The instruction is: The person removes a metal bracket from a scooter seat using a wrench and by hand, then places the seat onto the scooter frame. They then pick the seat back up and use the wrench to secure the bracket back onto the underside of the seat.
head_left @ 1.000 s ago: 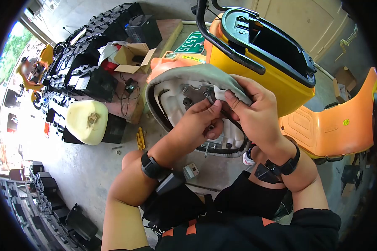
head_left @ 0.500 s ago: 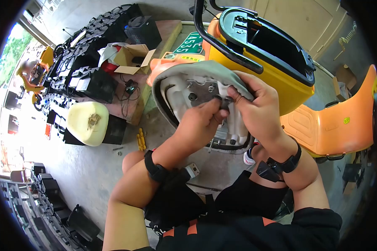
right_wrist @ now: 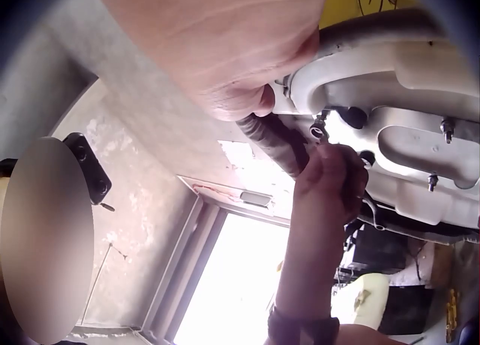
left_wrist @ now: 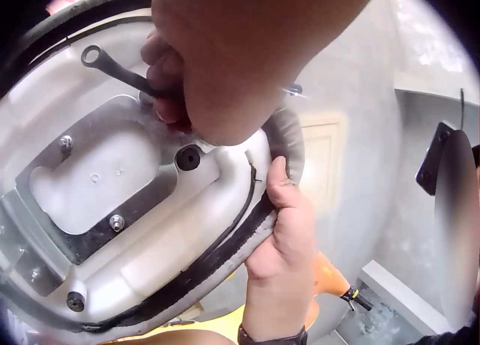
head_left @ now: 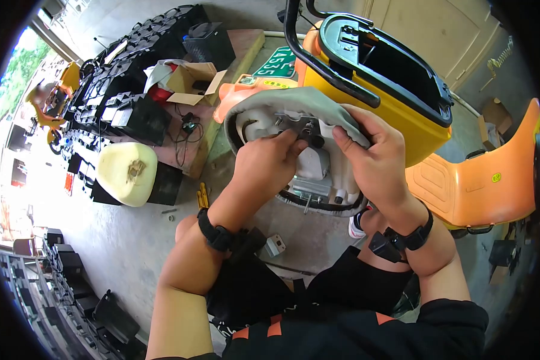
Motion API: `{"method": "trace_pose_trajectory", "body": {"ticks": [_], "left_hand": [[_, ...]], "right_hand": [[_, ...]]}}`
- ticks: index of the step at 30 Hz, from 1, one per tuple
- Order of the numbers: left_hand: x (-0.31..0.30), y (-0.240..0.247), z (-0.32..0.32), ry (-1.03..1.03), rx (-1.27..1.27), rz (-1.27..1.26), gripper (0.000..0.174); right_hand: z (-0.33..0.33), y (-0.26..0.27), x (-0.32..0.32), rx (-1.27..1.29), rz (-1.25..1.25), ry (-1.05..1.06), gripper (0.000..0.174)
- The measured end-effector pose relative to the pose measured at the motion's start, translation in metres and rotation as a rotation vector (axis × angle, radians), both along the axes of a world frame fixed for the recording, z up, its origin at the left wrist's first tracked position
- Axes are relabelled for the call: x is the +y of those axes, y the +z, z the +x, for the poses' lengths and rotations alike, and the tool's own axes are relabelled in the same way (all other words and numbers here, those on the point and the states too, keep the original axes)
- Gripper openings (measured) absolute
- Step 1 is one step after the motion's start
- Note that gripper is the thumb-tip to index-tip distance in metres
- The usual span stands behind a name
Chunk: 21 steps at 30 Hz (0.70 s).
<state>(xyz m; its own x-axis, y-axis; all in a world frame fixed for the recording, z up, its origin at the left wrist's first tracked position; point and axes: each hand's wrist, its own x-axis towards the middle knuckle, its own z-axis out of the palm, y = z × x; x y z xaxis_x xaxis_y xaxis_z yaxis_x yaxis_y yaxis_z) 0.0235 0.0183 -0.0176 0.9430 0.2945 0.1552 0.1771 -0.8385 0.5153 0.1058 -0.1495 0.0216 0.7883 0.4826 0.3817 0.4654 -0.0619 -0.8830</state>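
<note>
A grey-covered seat (head_left: 342,174) is turned underside up in front of me, showing its white plastic base (left_wrist: 169,251) with a metal bracket (left_wrist: 34,187) and studs with nuts (left_wrist: 116,223). My left hand (head_left: 261,159) pinches a ring spanner (left_wrist: 116,71) over the base. One spanner ring (right_wrist: 318,129) sits by a fitting near the rim; the other end sticks out past the fingers. Close by is a black rubber stopper (left_wrist: 188,157). My right hand (head_left: 378,159) grips the seat's right edge, its thumb on the inner side and fingers on the cover.
Behind the seat stands a yellow vehicle body (head_left: 384,114) with a black handlebar (head_left: 336,81). An orange seat shell (head_left: 486,186) is at right. Black batteries (head_left: 141,117), a cardboard box (head_left: 195,84) and a yellow foam pad (head_left: 123,174) lie at left. A metal piece (head_left: 275,245) lies on the floor.
My left hand has moved left and away from the right thumb, which it was near half a second ago. The seat has shifted slightly right; the right hand still grips its edge.
</note>
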Motion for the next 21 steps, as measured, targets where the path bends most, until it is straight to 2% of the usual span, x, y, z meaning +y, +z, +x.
{"method": "trace_pose_trajectory", "body": {"ticks": [4, 7, 9, 10, 12, 13, 14, 15, 16, 17, 21], "left_hand": [[0.003, -0.004, 0.001, 0.004, -0.026, 0.001, 0.019], [0.004, -0.019, 0.003, -0.04, -0.082, -0.073, 0.029], [-0.004, -0.025, 0.005, -0.055, 0.082, -0.698, 0.039], [-0.007, -0.024, 0.005, -0.055, 0.082, -0.699, 0.039], [-0.011, -0.02, 0.006, -0.188, 0.164, -1.386, 0.039], [-0.013, -0.019, 0.005, -0.215, 0.168, -1.527, 0.029], [-0.016, -0.019, 0.005, -0.215, 0.167, -1.527, 0.029], [-0.019, -0.019, 0.004, -0.26, 0.123, -1.724, 0.028], [-0.022, -0.02, 0.003, -0.307, 0.077, -1.919, 0.027], [-0.024, -0.025, 0.004, -0.362, 0.042, -1.968, 0.024], [-0.031, -0.037, 0.004, -0.37, -0.04, -1.983, 0.024]], "right_hand": [[0.0, -0.002, -0.001, -0.041, -0.011, 0.018, 0.028], [-0.002, -0.002, 0.001, -0.01, -0.003, 0.023, 0.028], [-0.001, -0.006, 0.003, -0.061, -0.004, 0.01, 0.027], [-0.001, -0.006, 0.003, -0.061, -0.005, 0.009, 0.027], [-0.002, -0.005, 0.004, 0.018, 0.002, 0.05, 0.027], [-0.003, -0.004, 0.005, 0.017, 0.002, 0.05, 0.027], [-0.004, -0.002, 0.005, 0.129, 0.033, 0.074, 0.027], [-0.004, -0.001, 0.006, 0.241, 0.063, 0.098, 0.027], [-0.005, -0.003, 0.006, 0.241, 0.062, 0.097, 0.027], [-0.005, -0.006, 0.007, 0.265, 0.068, 0.092, 0.027], [-0.003, -0.004, 0.006, 0.327, 0.075, 0.117, 0.027]]}}
